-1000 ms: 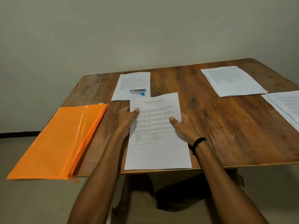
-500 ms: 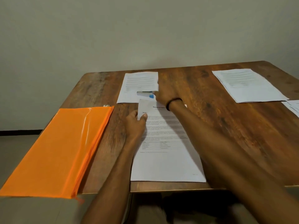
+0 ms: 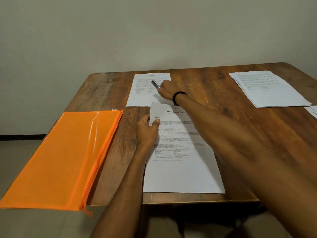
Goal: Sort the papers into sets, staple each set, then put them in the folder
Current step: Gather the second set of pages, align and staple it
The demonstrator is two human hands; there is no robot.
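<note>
Reaching across the wooden surface [image 3: 240,86], the right hand [image 3: 167,91] is seen above the far printed sheet [image 3: 145,98]. Its grip is closed round a small stapler [image 3: 155,83], which is blurred and looks grey and metallic; the stapler is held tilted, just over that sheet. A black band [image 3: 178,97] is worn on the right wrist.

The nearest set of papers [image 3: 181,170] is laid flat at the front edge of the surface, with a printed heading, paragraphs and a small table. Its left edge, near the top, is pinched by the left hand [image 3: 148,133]: the thumb is pressed on top and the fingers are curled at the edge.

An orange zip folder [image 3: 60,157] of glossy plastic, long and rectangular, is placed to the left, partly over the edge of the surface. Another stack of white sheets [image 3: 271,91] is spread at the far right, well apart, and the corner of one more stack [image 3: 313,111] is cut by the frame.
</note>
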